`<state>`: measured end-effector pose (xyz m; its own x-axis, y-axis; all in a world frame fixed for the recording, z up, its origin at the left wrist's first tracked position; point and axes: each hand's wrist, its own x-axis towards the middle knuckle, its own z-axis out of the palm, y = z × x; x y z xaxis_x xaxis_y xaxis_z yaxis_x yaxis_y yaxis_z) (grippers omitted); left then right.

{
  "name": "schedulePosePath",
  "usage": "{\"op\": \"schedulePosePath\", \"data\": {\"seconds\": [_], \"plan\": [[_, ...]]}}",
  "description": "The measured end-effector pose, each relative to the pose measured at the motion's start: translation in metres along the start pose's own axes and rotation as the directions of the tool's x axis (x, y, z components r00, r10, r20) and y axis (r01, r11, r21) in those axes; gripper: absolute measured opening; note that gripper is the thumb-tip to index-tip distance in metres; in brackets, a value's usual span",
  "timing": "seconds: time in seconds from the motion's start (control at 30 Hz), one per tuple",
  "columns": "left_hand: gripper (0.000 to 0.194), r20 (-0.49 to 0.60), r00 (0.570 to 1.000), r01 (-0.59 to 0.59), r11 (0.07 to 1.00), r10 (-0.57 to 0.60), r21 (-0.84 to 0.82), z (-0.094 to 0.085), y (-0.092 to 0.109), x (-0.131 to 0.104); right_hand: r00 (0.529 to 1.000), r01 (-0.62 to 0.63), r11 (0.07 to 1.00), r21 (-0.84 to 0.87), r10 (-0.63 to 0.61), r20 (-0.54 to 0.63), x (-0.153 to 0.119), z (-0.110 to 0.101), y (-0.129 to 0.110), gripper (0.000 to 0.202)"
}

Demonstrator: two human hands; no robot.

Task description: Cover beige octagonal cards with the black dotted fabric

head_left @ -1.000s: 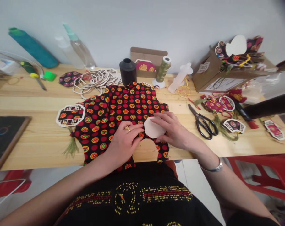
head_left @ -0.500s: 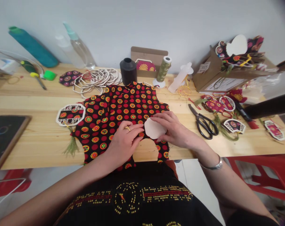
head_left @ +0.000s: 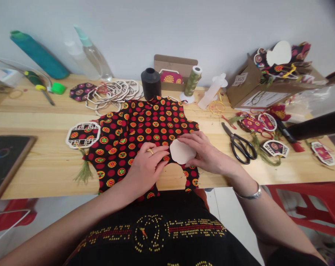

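Note:
A black fabric (head_left: 145, 125) with red and orange flower medallions lies spread on the wooden table, its edges cut into curves. On its near right part rests a blank white scalloped card piece (head_left: 181, 152), which partly overhangs a cut-out. My right hand (head_left: 203, 151) grips this card by its right edge, thumb at the near side and fingers at the far side. Flat on the fabric just left of the card is my left hand (head_left: 147, 162), fingers stretched out and holding nothing. A lattice-framed ornament (head_left: 83, 135) with a green tassel (head_left: 84, 173) touches the fabric's left side.
Black-handled scissors (head_left: 241, 146) lie right of the fabric, near several tasselled ornaments (head_left: 274, 148). Behind stand a black thread cone (head_left: 151, 84), a green thread spool (head_left: 193, 81) and a filled cardboard box (head_left: 247, 85). Lattice frames (head_left: 114, 94) are piled back left; a phone (head_left: 9, 159) lies far left.

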<state>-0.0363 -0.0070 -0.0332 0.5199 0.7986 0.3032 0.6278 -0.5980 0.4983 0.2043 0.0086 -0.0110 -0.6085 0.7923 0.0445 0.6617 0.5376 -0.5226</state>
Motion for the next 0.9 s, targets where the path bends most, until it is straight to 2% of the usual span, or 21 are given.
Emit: {"op": "schedulePosePath", "data": {"seconds": [0.17,0.37,0.57,0.63,0.7,0.77,0.8,0.83,0.87,0.9], "plan": [[0.025,0.023,0.999,-0.038,0.999,0.038,0.035,-0.007,0.008,0.012,1.000,0.001,1.000,0.009,-0.001,-0.003,0.001,0.001,0.002,0.070],[0.027,0.061,0.968,-0.247,0.969,0.245,0.026,-0.004,0.022,0.036,1.000,-0.006,1.000,0.029,0.007,-0.019,0.001,0.004,0.004,0.074],[0.023,0.101,0.941,-0.330,0.942,0.323,0.058,0.010,0.015,0.036,0.999,-0.027,0.996,0.082,0.029,-0.024,0.000,0.002,0.001,0.074],[0.023,0.123,0.937,-0.337,0.939,0.328,0.066,0.012,0.011,0.034,0.995,-0.026,0.988,0.155,0.041,-0.096,-0.002,-0.004,0.003,0.067],[0.024,0.135,0.939,-0.330,0.941,0.318,0.080,0.013,0.009,0.034,0.949,-0.066,0.968,0.241,0.136,-0.285,-0.005,-0.009,0.007,0.051],[0.023,0.140,0.944,-0.310,0.948,0.298,0.076,0.013,0.008,0.034,0.823,-0.143,0.934,0.328,0.297,-0.485,-0.009,-0.011,0.013,0.031],[0.022,0.145,0.948,-0.296,0.953,0.283,0.072,0.013,0.008,0.034,0.756,-0.178,0.914,0.364,0.364,-0.544,-0.012,-0.011,0.015,0.024],[0.022,0.152,0.952,-0.280,0.957,0.267,0.071,0.012,0.007,0.033,0.710,-0.203,0.900,0.386,0.407,-0.574,-0.014,-0.010,0.016,0.019],[0.022,0.164,0.954,-0.266,0.961,0.252,0.072,0.012,0.007,0.033,0.694,-0.220,0.893,0.394,0.427,-0.580,-0.017,-0.008,0.016,0.016],[0.023,0.178,0.954,-0.258,0.963,0.241,0.075,0.011,0.007,0.033,0.699,-0.230,0.892,0.388,0.429,-0.572,-0.019,-0.005,0.015,0.016]]}}
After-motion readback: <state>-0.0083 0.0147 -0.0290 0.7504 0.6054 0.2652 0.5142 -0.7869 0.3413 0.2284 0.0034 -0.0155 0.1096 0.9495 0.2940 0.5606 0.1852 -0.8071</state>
